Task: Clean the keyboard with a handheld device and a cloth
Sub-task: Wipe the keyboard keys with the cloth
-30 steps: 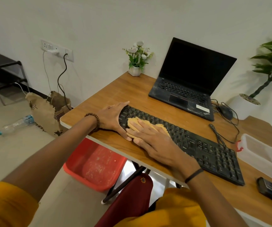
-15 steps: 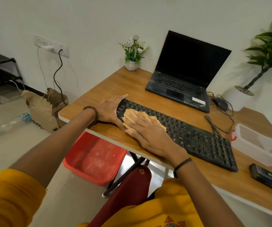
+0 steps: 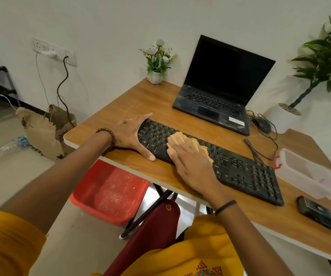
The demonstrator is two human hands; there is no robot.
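right grip (image 3: 192, 166) slid the cloth (image 3: 178, 136) toward 4 o'clock, flat-palmed, onto the keyboard (image 3: 246, 170) middle. left grip (image 3: 128, 136), fingers straight, braced its 10 o'clock end. wiping step; next probably needs even pressure numpad-wards.

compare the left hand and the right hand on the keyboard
The left hand braces the left end of the keyboard, bare; the right hand presses flat on the tan cloth further along. The left wrist wears a beaded bracelet, the right wrist a thin black band. Both lie flat and open.
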